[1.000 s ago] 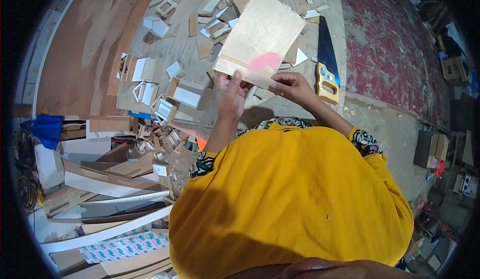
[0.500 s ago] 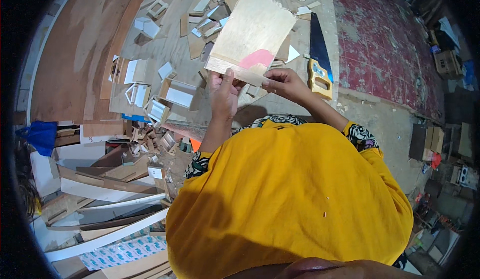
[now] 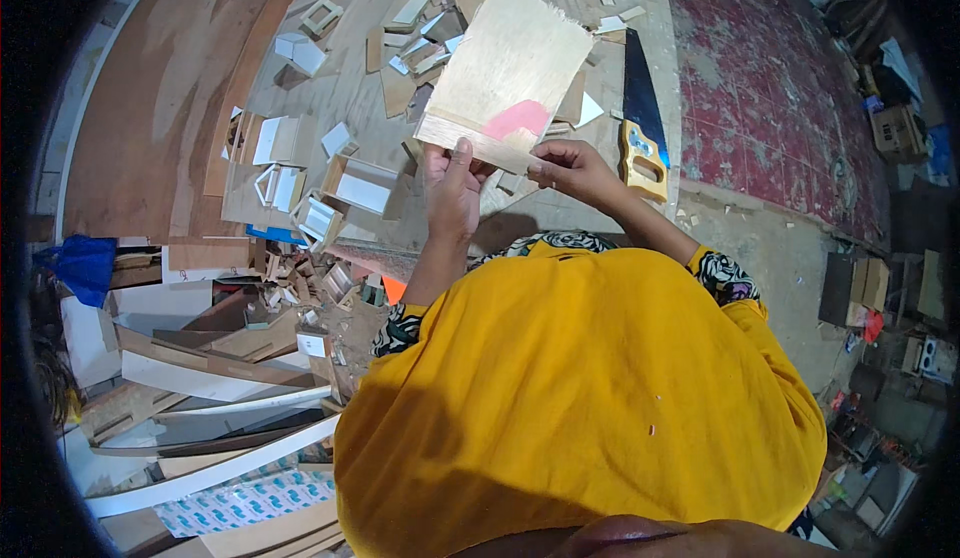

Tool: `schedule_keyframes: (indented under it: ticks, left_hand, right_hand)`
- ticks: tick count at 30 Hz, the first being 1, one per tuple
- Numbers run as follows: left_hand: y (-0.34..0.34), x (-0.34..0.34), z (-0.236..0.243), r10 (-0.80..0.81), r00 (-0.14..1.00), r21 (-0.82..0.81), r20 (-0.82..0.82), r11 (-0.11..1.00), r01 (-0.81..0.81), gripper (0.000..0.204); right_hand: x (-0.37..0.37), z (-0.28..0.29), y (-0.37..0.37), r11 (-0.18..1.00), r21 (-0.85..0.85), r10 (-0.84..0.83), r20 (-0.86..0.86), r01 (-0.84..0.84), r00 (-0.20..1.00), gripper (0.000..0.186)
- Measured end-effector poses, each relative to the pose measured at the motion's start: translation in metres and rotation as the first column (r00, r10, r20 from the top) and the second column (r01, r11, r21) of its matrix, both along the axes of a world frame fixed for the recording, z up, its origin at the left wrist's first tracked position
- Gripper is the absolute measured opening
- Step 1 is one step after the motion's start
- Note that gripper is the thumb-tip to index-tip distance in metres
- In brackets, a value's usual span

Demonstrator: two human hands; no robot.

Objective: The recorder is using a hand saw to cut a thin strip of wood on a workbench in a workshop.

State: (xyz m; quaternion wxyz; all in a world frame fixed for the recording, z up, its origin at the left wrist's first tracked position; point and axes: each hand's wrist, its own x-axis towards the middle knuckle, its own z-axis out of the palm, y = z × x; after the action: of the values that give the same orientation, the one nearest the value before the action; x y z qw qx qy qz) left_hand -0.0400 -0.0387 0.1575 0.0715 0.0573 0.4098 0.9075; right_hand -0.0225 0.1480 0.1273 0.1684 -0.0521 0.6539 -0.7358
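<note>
Held up over the workbench (image 3: 640,198): a thin plywood panel (image 3: 510,68) with a pink patch, raw edge fraying at the top. Left hand (image 3: 452,193) pinching its lower edge, thumb on top; right hand (image 3: 572,166) pinching the lower right corner. Beside the right hand, near the bench's right edge, a yellow-handled handsaw (image 3: 640,118). Towards the left edge, small open wooden boxes (image 3: 358,186), seemingly empty, among offcuts (image 3: 400,58).

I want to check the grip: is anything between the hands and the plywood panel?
Nothing visible. The left hand and right hand both grip the lower edge of the panel directly, holding it above the workbench.
</note>
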Motion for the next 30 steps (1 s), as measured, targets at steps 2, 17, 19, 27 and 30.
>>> schedule_keyframes:
  ticks: [2, 17, 19, 27, 30]
  left_hand:
    - [0.001, 0.001, 0.002, 0.025, 1.000, -0.011, 0.019, 1.000, -0.025, 0.032]
    - [0.005, 0.005, 0.002, 0.079, 0.997, -0.088, 0.019, 0.993, -0.077, 0.030]
    - [0.004, 0.003, -0.001, 0.086, 0.996, -0.100, 0.028, 0.992, -0.082, 0.030]
    - [-0.001, -0.001, -0.015, 0.071, 0.995, -0.049, 0.063, 0.996, -0.068, 0.030]
    - [-0.002, -0.001, -0.020, 0.073, 0.994, -0.040, 0.081, 0.997, -0.070, 0.030]
  right_hand:
    - [0.000, 0.000, 0.000, 1.000, -0.001, 0.007, -0.002, -0.007, 1.000, 0.016]
    - [0.002, -0.003, 0.006, 0.990, 0.133, 0.038, 0.057, -0.045, 0.998, 0.028]
    - [0.002, 0.001, 0.003, 0.979, 0.201, 0.029, 0.034, -0.036, 0.999, 0.030]
    - [-0.002, -0.013, 0.000, 0.944, 0.328, 0.037, 0.030, -0.045, 0.999, 0.037]
    - [-0.003, -0.015, -0.001, 0.939, 0.339, 0.042, 0.034, -0.051, 0.999, 0.038]
